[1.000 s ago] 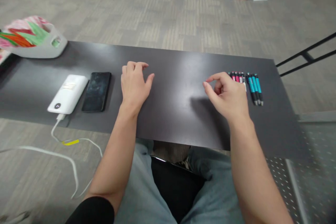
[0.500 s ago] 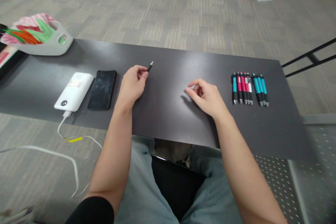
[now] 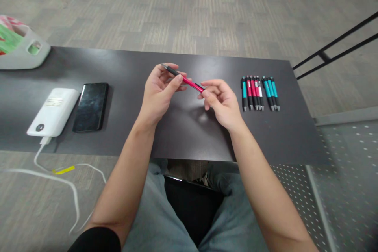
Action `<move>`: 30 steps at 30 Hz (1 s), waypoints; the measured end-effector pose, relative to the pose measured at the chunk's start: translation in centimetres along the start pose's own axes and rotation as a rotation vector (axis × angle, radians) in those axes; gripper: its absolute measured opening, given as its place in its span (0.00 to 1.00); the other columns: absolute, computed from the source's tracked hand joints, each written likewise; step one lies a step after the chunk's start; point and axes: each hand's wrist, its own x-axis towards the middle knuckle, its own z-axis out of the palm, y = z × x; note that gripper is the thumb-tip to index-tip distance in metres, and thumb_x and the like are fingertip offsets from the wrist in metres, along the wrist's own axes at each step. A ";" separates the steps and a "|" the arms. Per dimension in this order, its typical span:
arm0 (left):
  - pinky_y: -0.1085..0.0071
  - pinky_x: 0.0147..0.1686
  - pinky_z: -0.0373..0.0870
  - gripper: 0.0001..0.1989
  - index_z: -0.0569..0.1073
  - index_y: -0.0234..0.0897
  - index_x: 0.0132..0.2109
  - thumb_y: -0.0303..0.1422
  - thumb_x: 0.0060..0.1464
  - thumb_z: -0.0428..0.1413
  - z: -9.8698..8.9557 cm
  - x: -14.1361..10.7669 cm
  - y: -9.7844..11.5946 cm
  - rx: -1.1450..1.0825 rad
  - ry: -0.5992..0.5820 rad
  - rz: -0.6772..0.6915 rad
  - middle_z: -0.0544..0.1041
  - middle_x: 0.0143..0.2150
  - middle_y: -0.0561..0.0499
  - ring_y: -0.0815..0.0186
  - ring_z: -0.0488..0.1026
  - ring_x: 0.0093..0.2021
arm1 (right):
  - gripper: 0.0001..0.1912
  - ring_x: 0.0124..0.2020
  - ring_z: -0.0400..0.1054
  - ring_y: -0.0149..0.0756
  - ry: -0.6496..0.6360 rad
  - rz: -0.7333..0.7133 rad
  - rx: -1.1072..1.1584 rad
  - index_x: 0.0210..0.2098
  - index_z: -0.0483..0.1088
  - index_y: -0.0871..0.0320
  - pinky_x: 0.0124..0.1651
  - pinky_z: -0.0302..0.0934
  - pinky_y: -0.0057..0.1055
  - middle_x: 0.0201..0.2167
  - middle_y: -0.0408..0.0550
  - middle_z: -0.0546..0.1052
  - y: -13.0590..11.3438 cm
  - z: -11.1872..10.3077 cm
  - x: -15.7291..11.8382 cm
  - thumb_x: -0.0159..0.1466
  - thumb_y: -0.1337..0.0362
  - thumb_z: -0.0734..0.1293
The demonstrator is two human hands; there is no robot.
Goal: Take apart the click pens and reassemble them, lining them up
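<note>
Held a pink pen (image 3: pixel 190 82) aslant above the dark table (image 3: pixel 180 138), gripped mid-length by the half-curled left hand (image 3: pixel 158 92) and pinched near its rear end by the loosely curled right hand (image 3: pixel 223 104). Might have let it slip and fall, through too light a pinch.

Plain dark table (image 3: pixel 126 75), runs right across the middle of the frame and off the left edge, bit of glare on top. Basket (image 3: pixel 38 57) sits at upper left, cut off by the frame. Left side: white power bank (image 3: pixel 53 110) with a phone (image 3: pixel 90 106) just beside it, screen dark. Over at right, pens (image 3: pixel 249 88) in two bunches, tips toward the bottom, the right bunch all teal.
</note>
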 end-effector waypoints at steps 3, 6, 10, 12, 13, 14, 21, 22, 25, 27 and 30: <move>0.52 0.64 0.94 0.30 0.73 0.48 0.55 0.56 0.66 0.81 1.1 -0.1 0.1 -0.066 -0.056 0.015 0.94 0.61 0.43 0.51 0.94 0.59 | 0.37 0.33 0.70 0.41 0.156 0.000 0.032 0.55 0.80 0.42 0.40 0.73 0.45 0.42 0.45 0.85 0.3 -0.7 0.0 0.66 0.22 0.84; 0.50 0.67 0.93 0.30 0.77 0.46 0.52 0.52 0.59 0.84 2.1 -0.3 0.0 -0.077 -0.162 0.007 0.95 0.59 0.44 0.51 0.95 0.57 | 0.40 0.33 0.67 0.42 0.189 -0.002 0.025 0.57 0.81 0.42 0.39 0.70 0.46 0.43 0.47 0.82 0.8 -1.4 -0.1 0.65 0.19 0.81; 0.50 0.72 0.91 0.24 0.83 0.45 0.56 0.42 0.57 0.81 2.5 -0.5 -0.4 -0.035 -0.269 -0.029 0.95 0.57 0.46 0.49 0.95 0.62 | 0.46 0.41 0.76 0.48 0.265 -0.039 -0.137 0.63 0.79 0.42 0.43 0.73 0.47 0.47 0.52 0.79 1.1 -2.4 -0.2 0.72 0.11 0.65; 0.51 0.67 0.92 0.23 0.84 0.44 0.58 0.42 0.61 0.79 2.2 -0.5 -0.6 -0.004 -0.310 -0.059 0.95 0.52 0.47 0.51 0.96 0.54 | 0.47 0.54 0.82 0.53 0.309 -0.059 -0.196 0.63 0.77 0.42 0.49 0.77 0.47 0.54 0.55 0.82 0.9 -2.8 -0.1 0.75 0.10 0.57; 0.53 0.62 0.93 0.22 0.85 0.44 0.59 0.43 0.62 0.78 2.0 -0.5 -0.6 0.024 -0.318 -0.068 0.95 0.49 0.47 0.52 0.95 0.50 | 0.46 0.60 0.83 0.55 0.331 -0.068 -0.174 0.63 0.75 0.42 0.53 0.79 0.48 0.57 0.57 0.82 0.8 -3.0 0.0 0.76 0.11 0.56; 0.55 0.56 0.92 0.22 0.85 0.43 0.59 0.43 0.63 0.78 1.8 -0.4 -0.6 0.059 -0.315 -0.071 0.94 0.46 0.48 0.54 0.94 0.45 | 0.44 0.64 0.83 0.55 0.352 -0.074 -0.124 0.63 0.74 0.41 0.56 0.80 0.49 0.59 0.57 0.83 0.7 -3.2 0.1 0.77 0.13 0.56; 0.62 0.38 0.83 0.14 0.85 0.44 0.51 0.48 0.70 0.71 0.7 -0.1 -0.7 0.351 -0.127 0.002 0.87 0.37 0.51 0.59 0.83 0.32 | 0.46 0.42 0.70 0.56 0.298 -0.053 -0.036 0.56 0.76 0.38 0.54 0.76 0.58 0.39 0.49 0.72 1.1 -5.2 0.1 0.72 0.07 0.57; 0.62 0.39 0.84 0.12 0.85 0.45 0.53 0.45 0.70 0.69 0.7 0.0 -0.9 0.374 -0.096 0.007 0.90 0.41 0.50 0.60 0.84 0.34 | 0.48 0.41 0.67 0.56 0.277 -0.052 -0.017 0.53 0.77 0.38 0.53 0.74 0.59 0.38 0.49 0.71 1.2 -5.4 0.0 0.71 0.06 0.57; 0.62 0.41 0.84 0.15 0.85 0.45 0.59 0.40 0.68 0.67 0.8 0.0 -1.3 0.390 -0.076 0.016 0.92 0.52 0.47 0.60 0.86 0.38 | 0.46 0.40 0.63 0.57 0.234 -0.054 0.050 0.46 0.75 0.40 0.51 0.70 0.58 0.36 0.50 0.70 1.3 -5.6 -0.4 0.70 0.06 0.59; 0.62 0.43 0.84 0.16 0.84 0.44 0.61 0.40 0.69 0.68 0.9 -0.1 -1.4 0.382 -0.107 0.032 0.91 0.49 0.48 0.59 0.86 0.39 | 0.43 0.38 0.59 0.55 0.211 -0.073 0.120 0.40 0.70 0.41 0.48 0.67 0.54 0.33 0.49 0.65 1.0 -5.2 -0.6 0.71 0.08 0.62; 0.61 0.45 0.83 0.15 0.85 0.43 0.60 0.43 0.72 0.69 1.1 -0.3 -1.4 0.397 -0.147 0.082 0.90 0.44 0.49 0.58 0.86 0.39 | 0.44 0.33 0.49 0.48 0.257 -0.126 0.377 0.33 0.56 0.44 0.42 0.61 0.46 0.29 0.42 0.51 0.3 -4.2 -0.8 0.74 0.12 0.65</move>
